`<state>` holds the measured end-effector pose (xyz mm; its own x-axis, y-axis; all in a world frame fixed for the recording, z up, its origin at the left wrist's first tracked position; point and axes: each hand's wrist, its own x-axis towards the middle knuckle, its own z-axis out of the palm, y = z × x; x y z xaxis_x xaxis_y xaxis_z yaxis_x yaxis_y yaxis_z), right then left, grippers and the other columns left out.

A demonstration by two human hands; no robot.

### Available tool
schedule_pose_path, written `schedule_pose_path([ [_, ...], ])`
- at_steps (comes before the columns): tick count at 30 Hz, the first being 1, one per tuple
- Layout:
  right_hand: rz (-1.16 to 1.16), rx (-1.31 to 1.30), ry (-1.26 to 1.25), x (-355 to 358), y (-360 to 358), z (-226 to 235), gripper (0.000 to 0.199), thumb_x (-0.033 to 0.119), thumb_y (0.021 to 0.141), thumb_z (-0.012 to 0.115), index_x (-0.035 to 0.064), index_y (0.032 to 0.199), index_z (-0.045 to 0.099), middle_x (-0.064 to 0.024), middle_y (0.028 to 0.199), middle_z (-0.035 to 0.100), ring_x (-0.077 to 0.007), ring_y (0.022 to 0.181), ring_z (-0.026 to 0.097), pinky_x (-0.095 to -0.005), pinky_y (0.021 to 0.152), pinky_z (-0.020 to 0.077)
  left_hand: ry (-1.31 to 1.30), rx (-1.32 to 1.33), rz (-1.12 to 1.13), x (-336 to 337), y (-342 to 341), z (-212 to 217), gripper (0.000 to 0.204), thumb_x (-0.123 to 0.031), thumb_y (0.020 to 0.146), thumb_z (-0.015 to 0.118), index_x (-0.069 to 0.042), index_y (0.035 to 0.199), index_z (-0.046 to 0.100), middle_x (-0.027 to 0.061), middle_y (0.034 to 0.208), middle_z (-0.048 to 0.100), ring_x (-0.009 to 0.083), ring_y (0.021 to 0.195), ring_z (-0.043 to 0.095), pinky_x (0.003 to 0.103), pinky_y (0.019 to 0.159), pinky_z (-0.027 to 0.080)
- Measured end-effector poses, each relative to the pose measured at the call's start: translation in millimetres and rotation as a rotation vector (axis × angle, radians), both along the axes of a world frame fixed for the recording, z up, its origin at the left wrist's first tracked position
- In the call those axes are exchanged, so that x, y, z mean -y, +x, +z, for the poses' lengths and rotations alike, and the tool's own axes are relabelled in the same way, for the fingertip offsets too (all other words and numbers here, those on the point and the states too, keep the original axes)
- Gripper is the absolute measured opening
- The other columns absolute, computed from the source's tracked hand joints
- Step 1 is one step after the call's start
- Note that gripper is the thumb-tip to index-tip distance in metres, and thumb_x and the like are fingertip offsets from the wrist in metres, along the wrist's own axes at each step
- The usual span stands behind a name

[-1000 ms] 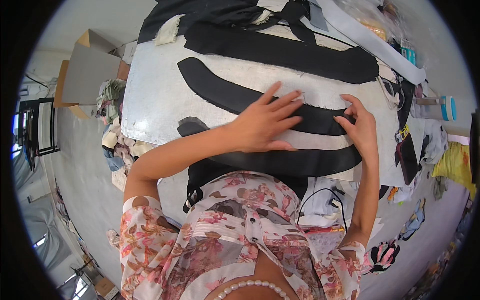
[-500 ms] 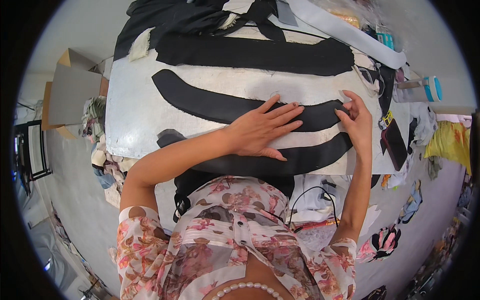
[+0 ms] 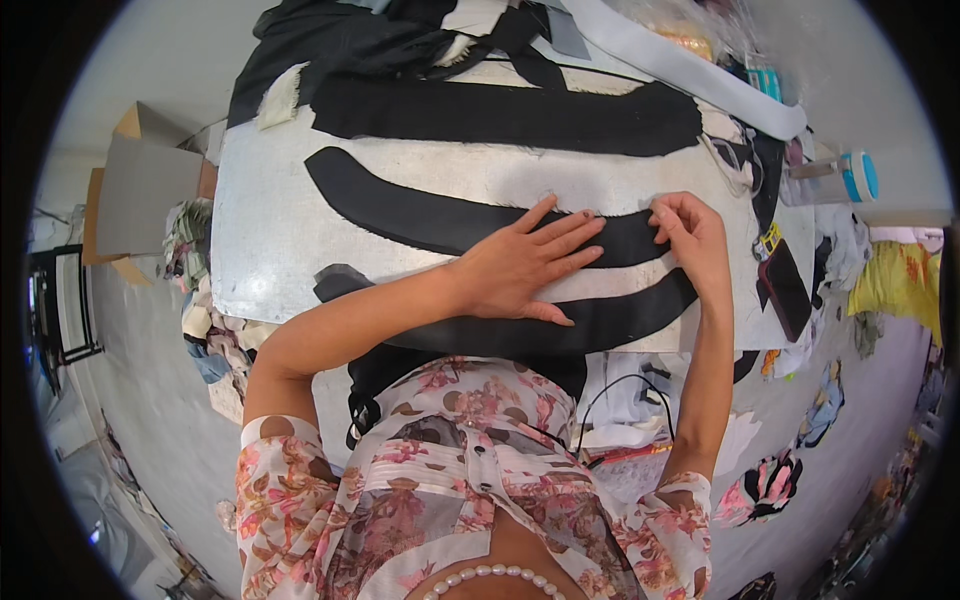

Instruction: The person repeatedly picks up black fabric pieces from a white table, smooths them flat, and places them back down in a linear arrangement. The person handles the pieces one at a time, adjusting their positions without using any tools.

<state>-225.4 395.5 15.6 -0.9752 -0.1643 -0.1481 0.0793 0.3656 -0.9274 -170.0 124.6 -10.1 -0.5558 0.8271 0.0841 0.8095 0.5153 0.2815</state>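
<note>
While the left hand [image 3: 525, 258] lies flat with its fingers spread, pressing on a long curved black fabric strip [image 3: 400, 212], the right hand [image 3: 692, 235] is at that strip's right end, fingers bent and thumb close to the index. Can't tell from the head view whether it's actually pinching the cloth.

That strip sits mid-table on a pale, scuffed tabletop [image 3: 260, 220], bowing toward the near side, its edges fuzzy with loose pale threads. Bare surface runs along its far side, and there's more bare table off its left end. On the near side it's just a thin gap before a second curved black fabric strip [image 3: 610, 318], which lies close to the near table edge and is partly hidden by the left forearm. A wider, straighter black fabric strip with ragged ends [image 3: 500, 118] lies on the far side.

As for clutter: a heap of black cloth [image 3: 340, 50] and a frayed cream scrap [image 3: 281, 98] fill the far left, and a long pale-grey curved band [image 3: 690, 70] slants across the far right. Right of the right hand, past some bare table, there's a dark flat phone [image 3: 785, 290] near the edge.
</note>
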Motion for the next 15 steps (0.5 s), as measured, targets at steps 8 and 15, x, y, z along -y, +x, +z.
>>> schedule_pose_path([
  [8,0.018,-0.021,0.196,-23,-26,-21,0.015,0.016,0.095,0.061,0.0023,0.095,0.066,-0.0003,0.074,0.062,-0.0051,0.058,0.052,-0.0199,0.051,0.0396,0.215,-0.024,0.047,-15,9,-19,0.085,-0.064,0.088,0.051,-0.001,0.144,0.040,0.0227,0.157,0.025,0.0313,0.148,0.022,0.056,0.118,0.011],
  [15,-0.098,-0.209,0.244,-69,-21,-35,0.006,0.007,0.092,0.065,0.0019,0.093,0.065,0.0008,0.078,0.061,-0.0051,0.071,0.055,-0.0201,0.063,0.0438,0.340,-0.089,0.127,3,18,4,0.076,-0.058,0.091,0.053,-0.006,0.145,0.038,0.0243,0.153,0.030,0.0343,0.145,0.026,0.059,0.117,0.012],
])
